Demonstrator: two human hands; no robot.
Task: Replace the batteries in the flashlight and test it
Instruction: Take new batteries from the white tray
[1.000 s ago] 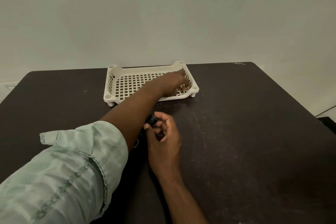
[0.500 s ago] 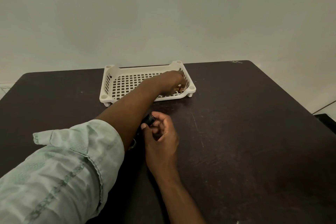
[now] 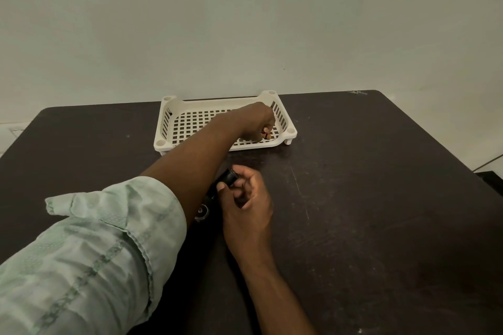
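- Flashlight (image 3: 227, 178), a dark tube, lies low over the counter (image 3: 381, 212) near its middle, held in the right hand (image 3: 246, 205): thumb and curled fingers wrap its near part, and the far end pokes out toward the basket.
- Left hand (image 3: 257, 124) reaches across, over the right one, into the far right corner of the white slotted basket (image 3: 168, 124); its fingers are curled round small copper-coloured pieces (image 3: 266, 134), probably batteries, though too little shows to be sure.
- Just left of the right hand, half under the left forearm, a small round dark part (image 3: 202, 211) with a shiny centre lies on the counter. I take it for the flashlight's cap or head, which would mean the body is already opened.
- Judging by that, the task is about midway: opening looks done. Loading the cells, screwing the part back on and switching on for the test are left.
- Whether old batteries are already out cannot be told.
- No brand, label or writing can be read anywhere; a pale scuff at the counter's far right edge is illegible.
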